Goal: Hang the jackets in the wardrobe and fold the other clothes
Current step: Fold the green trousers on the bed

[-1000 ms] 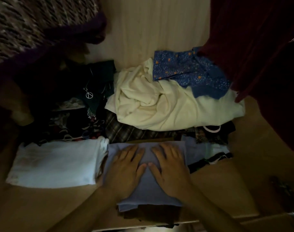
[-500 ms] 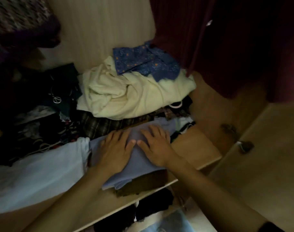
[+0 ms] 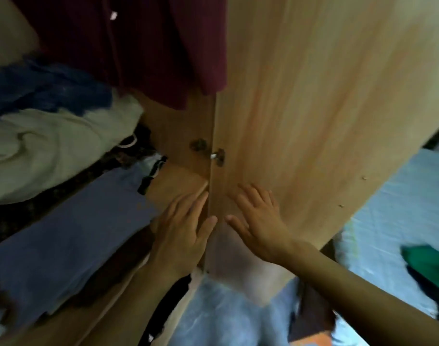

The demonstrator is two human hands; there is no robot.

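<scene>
From my head camera, looking down into a dim wardrobe: both my hands have lifted off the folded lavender-blue garment [image 3: 71, 236], which half a second ago they were pressing flat on the wooden shelf [image 3: 178, 181]. My view has also swung to the right, so the wardrobe door [image 3: 325, 108] now fills the middle of the picture. My left hand [image 3: 182, 236] hovers flat and open, fingers spread, holding nothing, just right of the folded garment's edge. My right hand [image 3: 257, 221] is equally open and empty, its palm toward the door's inner face; whether it touches the wood I cannot tell. I judge that garment stowed and myself turning for the next one. A dark red jacket [image 3: 138, 46] hangs above the shelf. Farther right, well away from both hands, a green garment [image 3: 428, 265] lies on the pale blue bed [image 3: 393, 201], probably next to fold.
</scene>
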